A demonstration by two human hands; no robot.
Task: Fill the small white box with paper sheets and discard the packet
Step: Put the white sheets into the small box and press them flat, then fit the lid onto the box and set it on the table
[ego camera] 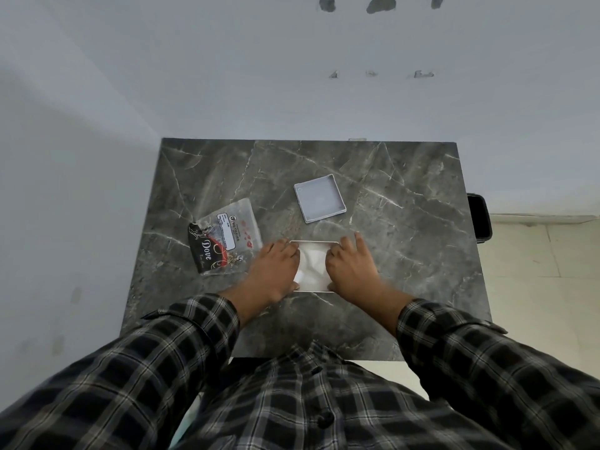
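At centre frame, both hands, left hand (276,271) and right hand (352,269), press white paper sheets (311,263) into the small white square box (313,243), fingers spread flat. The clear plastic packet (227,235) lies left on the grey marble counter (406,222), not yet discarded; the box's pale square lid (319,198) sits above.

head cam | wide-angle, looks steeply down | close over table (406,190) | edges likely lens-bent

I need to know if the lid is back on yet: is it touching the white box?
Apart. The head view shows the lid lying on the table, with bare marble between it and the white box.
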